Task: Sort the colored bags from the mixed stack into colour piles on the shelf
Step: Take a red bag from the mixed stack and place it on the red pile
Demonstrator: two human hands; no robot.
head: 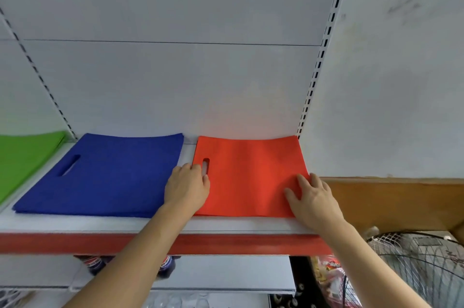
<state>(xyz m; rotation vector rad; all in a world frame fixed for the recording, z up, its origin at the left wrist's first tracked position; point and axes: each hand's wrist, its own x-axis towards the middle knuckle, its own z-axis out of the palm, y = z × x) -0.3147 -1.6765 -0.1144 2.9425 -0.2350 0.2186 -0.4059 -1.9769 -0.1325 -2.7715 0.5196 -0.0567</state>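
Head view: shelf (226, 226) carried three piles in a row, green bags (22, 157) at the left edge, blue bags (110, 177) in the middle, red bags (246, 177) on the right against the upright. Blue and red sat just apart. Left hand (187, 188) lay on the red pile's left edge by the handle slot, fingers curled at that edge, grip unclear. Right hand (315, 201) pressed flat on the red pile's near right corner, fingers straight. Bottles (167, 266) stood on the shelf below; fan grille (424, 265) lower right.

Pale wall (401, 69), slotted upright (324, 44), brown board (391, 202) beside.
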